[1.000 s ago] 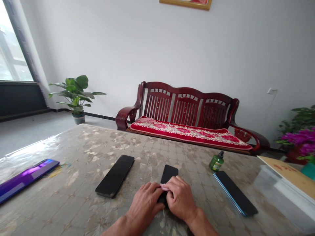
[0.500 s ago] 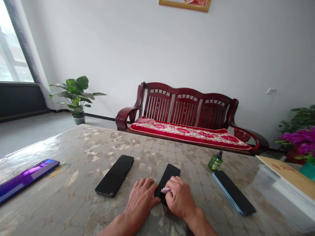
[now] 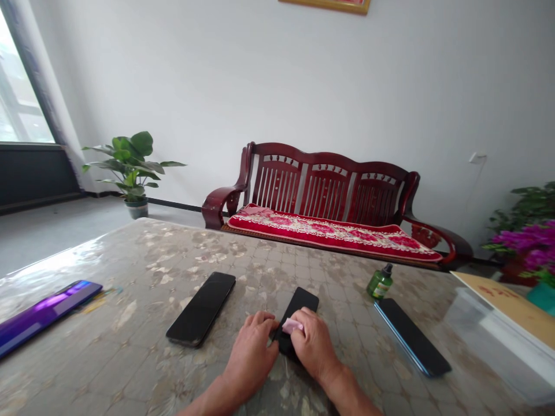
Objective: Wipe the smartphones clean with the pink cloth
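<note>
A black phone (image 3: pixel 300 299) lies on the table in front of me, its lower part mostly covered by my hands. Against its left edge, the curled fingers and thumb of my left hand (image 3: pixel 254 349) hold it. My right hand (image 3: pixel 315 341) is closed on a small pink cloth (image 3: pixel 291 325), pressed over the phone's screen. To the left lies a larger black phone (image 3: pixel 202 310), screen up. A blue-edged phone (image 3: pixel 411 337) rests at the right, beside a small green bottle (image 3: pixel 380 283) with a black top.
A purple-blue phone (image 3: pixel 43 318) lies at the table's far left. On the right stands a clear plastic box (image 3: pixel 485 341) with a tan board (image 3: pixel 507 294) on top. Beyond the patterned table (image 3: pixel 143 254) is a dark red wooden bench (image 3: pixel 325 185); a potted plant (image 3: pixel 136 167) stands back left.
My left fingers have curled in closer against the phone's edge. My right hand has shifted slightly on the screen, and more of the pink cloth shows. The view has shifted a little.
</note>
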`<state>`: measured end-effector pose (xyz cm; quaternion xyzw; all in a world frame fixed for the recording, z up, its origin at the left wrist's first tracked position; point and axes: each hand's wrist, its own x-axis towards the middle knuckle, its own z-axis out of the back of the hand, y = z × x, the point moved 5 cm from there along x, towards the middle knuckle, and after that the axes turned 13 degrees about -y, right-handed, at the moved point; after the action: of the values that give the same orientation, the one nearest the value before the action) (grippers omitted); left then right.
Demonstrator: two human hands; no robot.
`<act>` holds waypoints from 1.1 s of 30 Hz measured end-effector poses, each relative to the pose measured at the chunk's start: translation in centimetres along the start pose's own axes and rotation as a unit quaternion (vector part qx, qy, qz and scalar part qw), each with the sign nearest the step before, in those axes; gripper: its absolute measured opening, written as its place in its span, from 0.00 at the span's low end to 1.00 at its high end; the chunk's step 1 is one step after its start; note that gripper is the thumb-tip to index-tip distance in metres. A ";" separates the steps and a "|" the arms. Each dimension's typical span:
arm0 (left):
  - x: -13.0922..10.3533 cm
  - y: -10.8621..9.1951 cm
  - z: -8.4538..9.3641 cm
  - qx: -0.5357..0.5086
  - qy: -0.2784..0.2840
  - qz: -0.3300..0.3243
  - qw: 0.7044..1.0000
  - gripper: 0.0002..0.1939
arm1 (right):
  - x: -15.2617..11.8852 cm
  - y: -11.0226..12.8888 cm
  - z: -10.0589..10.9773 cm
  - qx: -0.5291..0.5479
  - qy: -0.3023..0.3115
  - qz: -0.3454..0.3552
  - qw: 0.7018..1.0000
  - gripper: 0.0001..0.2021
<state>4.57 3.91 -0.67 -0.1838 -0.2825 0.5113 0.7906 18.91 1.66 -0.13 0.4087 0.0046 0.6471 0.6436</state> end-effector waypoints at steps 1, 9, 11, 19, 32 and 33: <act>0.1 0.0 -0.1 -0.002 0.001 0.007 1.000 0.21 | 0.0 0.0 -0.1 0.004 -0.002 -0.004 1.000 0.09; 0.6 0.7 -0.8 -0.001 0.007 0.028 1.000 0.23 | -0.1 -0.2 0.0 0.032 -0.018 -0.024 0.999 0.09; 0.6 0.8 -0.8 -0.005 0.006 0.036 0.999 0.23 | -0.1 -0.2 0.0 0.044 -0.020 -0.031 0.998 0.09; 0.0 0.1 -1.0 -0.020 -0.001 0.031 0.999 0.13 | 0.2 -0.6 0.1 0.117 -0.035 -0.073 0.990 0.07; -0.4 -0.1 -1.4 -0.076 -0.039 0.024 0.996 0.08 | 0.2 -0.7 0.0 0.148 -0.040 -0.103 0.983 0.08; -0.4 -0.1 -1.2 -0.085 -0.044 0.026 0.995 0.09 | 0.2 -0.8 0.0 0.156 -0.040 -0.111 0.981 0.08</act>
<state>5.31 3.52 -1.60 -0.2344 -0.3546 0.5136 0.7453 19.58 1.98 -0.42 0.5267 0.1252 0.5464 0.6390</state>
